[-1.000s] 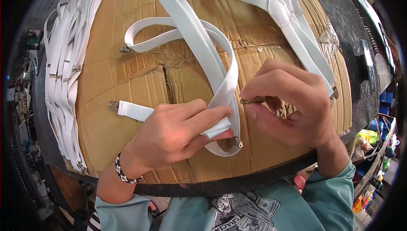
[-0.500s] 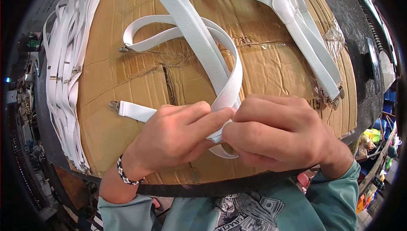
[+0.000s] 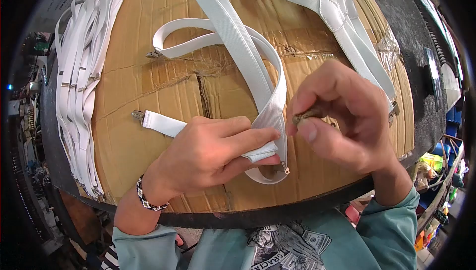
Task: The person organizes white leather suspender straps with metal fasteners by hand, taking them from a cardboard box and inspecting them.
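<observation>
White elastic straps [image 3: 238, 47] with metal clips lie looped over the middle of the cardboard. My left hand [image 3: 213, 153] pinches a folded strap end [image 3: 261, 153] between its fingers, low in the middle. One metal clip [image 3: 139, 116] lies at the end of the short strap to the left of that hand. Raised to the right of the straps, my right hand [image 3: 342, 121] holds a small dark metal piece [image 3: 306, 116] between thumb and fingertips. Its details are partly hidden by the fingers. Another clip [image 3: 284, 167] shows just right of the folded end.
Cardboard [image 3: 148, 86] covers the dark round-edged table [image 3: 248, 216]. A bundle of white straps [image 3: 79, 86] runs along the left edge. Joined white suspenders [image 3: 331, 14] lie at the upper right. A shiny flat object [image 3: 435, 76] is at the far right.
My right hand has moved away from the folded strap end, up and right, and now shows a small metal piece in its fingers. My left hand keeps its grip.
</observation>
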Demonstrator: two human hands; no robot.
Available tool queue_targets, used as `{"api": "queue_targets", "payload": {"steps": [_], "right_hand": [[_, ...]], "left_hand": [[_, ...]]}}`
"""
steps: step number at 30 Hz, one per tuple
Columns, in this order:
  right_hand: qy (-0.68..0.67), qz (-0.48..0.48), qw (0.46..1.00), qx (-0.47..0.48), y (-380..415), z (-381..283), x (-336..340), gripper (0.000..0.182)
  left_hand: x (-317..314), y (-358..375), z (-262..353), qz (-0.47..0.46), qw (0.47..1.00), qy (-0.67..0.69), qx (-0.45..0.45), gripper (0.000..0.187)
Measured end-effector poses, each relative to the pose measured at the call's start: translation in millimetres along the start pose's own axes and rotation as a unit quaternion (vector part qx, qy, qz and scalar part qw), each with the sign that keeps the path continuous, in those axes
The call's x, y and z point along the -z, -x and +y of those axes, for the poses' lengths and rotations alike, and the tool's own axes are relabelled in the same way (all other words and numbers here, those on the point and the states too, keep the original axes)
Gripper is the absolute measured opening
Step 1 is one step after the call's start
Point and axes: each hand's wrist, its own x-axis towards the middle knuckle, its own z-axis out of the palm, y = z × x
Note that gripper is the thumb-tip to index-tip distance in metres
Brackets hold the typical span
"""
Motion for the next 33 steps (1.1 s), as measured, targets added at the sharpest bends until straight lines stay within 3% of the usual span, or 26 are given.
{"api": "queue_targets", "payload": {"steps": [5, 7, 9, 11, 15, 24, 27, 33], "right_hand": [[-0.188, -0.013, 0.971, -0.144, -2.6, -2.8, -3.0, 0.018], [-0.119, -0.050, 0.985, -0.117, -1.3, 1.3, -1.0, 0.018], [0.018, -0.066, 0.997, -0.030, -0.5, 1.1, -4.0, 0.017], [0.139, -0.054, 0.987, 0.063, -0.3, -1.9, -10.3, 0.017], [0.264, -0.033, 0.955, 0.132, 4.3, -7.1, -16.8, 0.027], [0.344, -0.123, 0.901, 0.233, 3.6, -8.6, -4.9, 0.024], [0.359, -0.147, 0.895, 0.220, 4.0, -15.6, -6.1, 0.025], [0.459, -0.125, 0.846, 0.241, 9.6, -27.1, -19.8, 0.026]], "left_hand": [[-1.2, 0.8, -1.9, 0.000, 1.000, 0.019, 0.008, 0.037], [2.7, -0.3, -1.2, -0.014, 1.000, 0.018, 0.013, 0.032], [2.0, -1.4, -1.8, -0.013, 1.000, 0.017, 0.006, 0.031], [1.0, -2.6, -2.3, -0.012, 1.000, 0.017, -0.001, 0.031], [1.5, -3.3, -1.2, -0.022, 1.000, 0.008, -0.004, 0.031], [3.9, -4.0, 6.0, -0.086, 0.996, -0.031, -0.005, 0.037], [4.5, -2.1, 7.8, -0.098, 0.994, -0.040, -0.001, 0.036], [3.3, -6.1, 7.7, -0.071, 0.997, -0.013, 0.011, 0.024]]}}
